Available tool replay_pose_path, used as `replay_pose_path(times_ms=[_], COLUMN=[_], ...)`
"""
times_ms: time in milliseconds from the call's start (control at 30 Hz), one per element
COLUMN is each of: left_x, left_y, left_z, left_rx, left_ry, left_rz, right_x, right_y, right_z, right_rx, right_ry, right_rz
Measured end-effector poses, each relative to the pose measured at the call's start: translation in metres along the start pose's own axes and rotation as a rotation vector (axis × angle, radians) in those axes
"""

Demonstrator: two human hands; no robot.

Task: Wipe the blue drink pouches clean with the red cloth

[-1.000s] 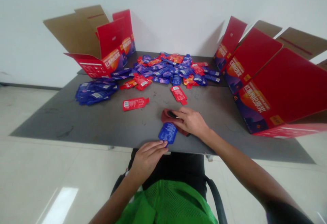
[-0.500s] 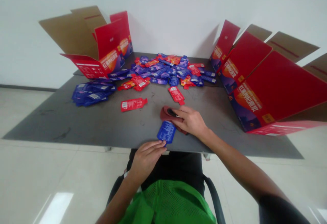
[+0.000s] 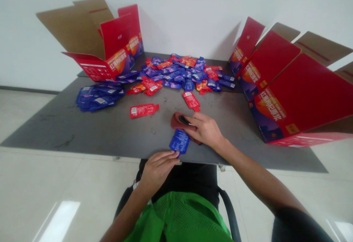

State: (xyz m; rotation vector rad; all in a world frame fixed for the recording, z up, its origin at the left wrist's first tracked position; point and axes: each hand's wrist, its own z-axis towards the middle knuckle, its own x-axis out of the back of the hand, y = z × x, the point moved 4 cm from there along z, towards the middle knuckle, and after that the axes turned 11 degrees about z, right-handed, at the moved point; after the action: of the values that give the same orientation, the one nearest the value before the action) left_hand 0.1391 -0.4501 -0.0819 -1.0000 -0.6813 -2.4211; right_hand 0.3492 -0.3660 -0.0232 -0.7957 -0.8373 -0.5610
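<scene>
A blue pouch [image 3: 179, 141] with white print lies near the table's front edge, its narrow neck pointing toward me. My left hand [image 3: 157, 170] is closed, pinching that neck between thumb and fingers. Just beyond the pouch, my right hand [image 3: 206, 128] grips a folded reddish-brown cloth [image 3: 176, 120], which touches the pouch's far end. A small black piece [image 3: 184, 120] shows on the cloth under my right fingertips; its kind cannot be made out. Two red pouches lie apart on the table, one to the left [image 3: 144, 110] and another [image 3: 191, 101] beyond the cloth.
A heap of blue and red pouches [image 3: 176, 74] spreads along the back of the grey table [image 3: 91, 133]. Several blue pouches [image 3: 97, 97] are piled at left. Open red cartons stand at the left [image 3: 95, 67] and right [image 3: 271, 113], flaps raised, against a white wall.
The camera view has shifted slightly. Both hands keep their holds, and the cloth and blue pouch stay almost in place.
</scene>
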Motion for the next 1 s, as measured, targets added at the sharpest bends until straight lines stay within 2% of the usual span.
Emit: replay_pose_path(times_ms=[67, 133, 233, 300, 367, 433, 500, 567, 667, 733, 800, 900, 1000], left_x=[0.0, 0.0, 0.0, -0.001, -0.001, -0.001, -0.001, -0.001, -0.001, -0.001, -0.001, -0.002, -0.002], left_y=[0.0, -0.001, -0.001, -0.001, -0.001, -0.002, -0.002, -0.002, -0.002, -0.001, -0.002, -0.002, -0.003], left_z=[-0.001, -0.001, 0.0, 0.0, 0.0, 0.0, -0.001, -0.002, -0.001, -0.001, -0.001, -0.003, -0.003], left_rx=[0.009, 0.021, 0.011, 0.0, 0.007, 0.011, 0.015, 0.015, 0.013, 0.011, 0.015, 0.02, 0.028], left_ry=[0.009, 0.02, 0.0, -0.022, -0.028, -0.017, 0.003, 0.01, -0.021, -0.029, -0.027, -0.028, -0.005], left_rz=[0.008, 0.016, 0.007, -0.006, -0.011, -0.007, 0.012, 0.022, -0.007, -0.021, -0.024, -0.029, 0.005], right_x=[-0.009, -0.019, -0.022, -0.015, -0.007, -0.006, -0.014, -0.023, -0.024, -0.015, -0.004, 0.001, -0.015], right_y=[-0.022, -0.033, -0.017, -0.001, 0.001, -0.013, -0.031, -0.039, -0.015, 0.007, 0.015, -0.009, -0.041], right_z=[-0.012, -0.021, -0.016, -0.006, -0.001, -0.007, -0.018, -0.025, -0.013, 0.002, 0.01, 0.001, -0.02], right_rx=[0.085, 0.142, 0.069, 0.009, 0.01, 0.058, 0.109, 0.13, 0.033, -0.043, -0.065, 0.003, 0.107], right_ry=[-0.051, -0.129, -0.131, -0.087, -0.046, -0.056, -0.121, -0.191, -0.164, -0.099, -0.033, -0.017, -0.173], right_rz=[0.076, 0.138, 0.123, 0.037, -0.022, 0.002, 0.078, 0.139, 0.121, 0.041, -0.009, 0.047, 0.118])
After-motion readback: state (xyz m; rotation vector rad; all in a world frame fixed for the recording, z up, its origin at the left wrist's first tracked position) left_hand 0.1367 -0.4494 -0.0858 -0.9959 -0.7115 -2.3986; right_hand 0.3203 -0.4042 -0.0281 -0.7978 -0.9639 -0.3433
